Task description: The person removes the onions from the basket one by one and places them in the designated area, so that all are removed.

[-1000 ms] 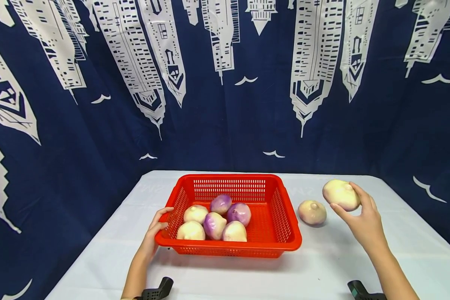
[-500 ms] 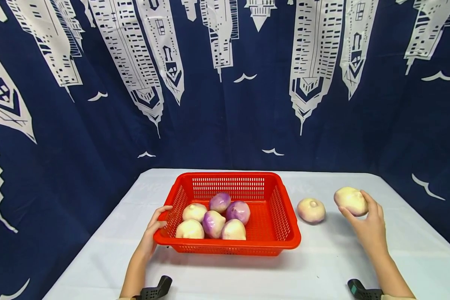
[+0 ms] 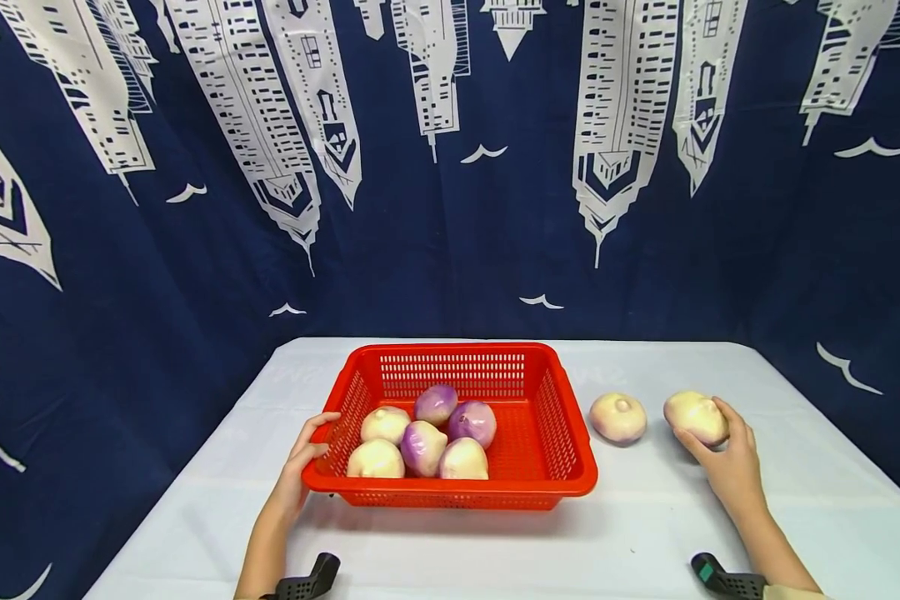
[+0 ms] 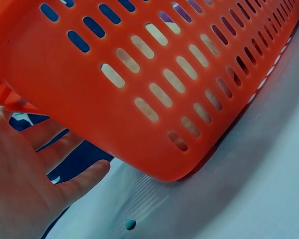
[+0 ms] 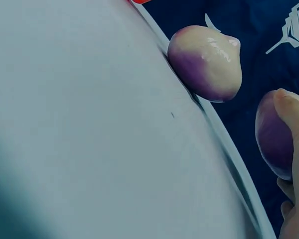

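The head view shows the right hand (image 3: 733, 458) pinching a cream-coloured turnip (image 3: 693, 418) between thumb and fingers, at the right of a white-covered table (image 3: 540, 558); whether this turnip touches the tabletop, I cannot tell. A second, loose turnip (image 3: 618, 418) lies between it and a red perforated plastic basket (image 3: 450, 487), apart from both. The left hand (image 3: 294, 462) touches the basket's left rim with its fingers loosely extended; the left wrist view shows several of them fairly straight, below the rim and beside the slotted wall. Six turnips (image 3: 423, 447) sit clustered in the basket's left and middle part, two at the back mostly purple, the others paler. From the right wrist, the held turnip shows a purple side, partly hidden by the thumb. Behind the table hangs a navy cloth (image 3: 450, 275) printed with white buildings, upside down, and birds.
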The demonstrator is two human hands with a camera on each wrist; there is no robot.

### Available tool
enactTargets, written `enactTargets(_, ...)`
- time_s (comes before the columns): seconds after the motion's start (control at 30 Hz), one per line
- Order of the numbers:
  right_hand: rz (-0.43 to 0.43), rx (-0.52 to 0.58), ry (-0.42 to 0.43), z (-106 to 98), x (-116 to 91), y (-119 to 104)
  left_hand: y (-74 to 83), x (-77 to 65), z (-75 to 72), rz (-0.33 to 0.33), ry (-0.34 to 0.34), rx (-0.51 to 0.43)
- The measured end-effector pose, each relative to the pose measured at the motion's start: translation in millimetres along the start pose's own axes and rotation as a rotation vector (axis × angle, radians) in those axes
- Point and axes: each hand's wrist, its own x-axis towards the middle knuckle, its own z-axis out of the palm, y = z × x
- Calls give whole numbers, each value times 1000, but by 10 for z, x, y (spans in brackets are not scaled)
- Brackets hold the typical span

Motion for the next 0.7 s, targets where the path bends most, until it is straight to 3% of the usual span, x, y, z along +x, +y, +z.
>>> enactTargets(0.17, 3, -31, -60, 29, -10, 81, 2, -14, -17, -3, -2, 7)
enactTargets(0.53, -78, -67, -128, 34, 8, 202, 7, -15, 2, -5, 10, 4)
enactTargets(0.7, -52, -77, -155, 34, 15, 203, 13, -19, 1, 2, 13, 3)
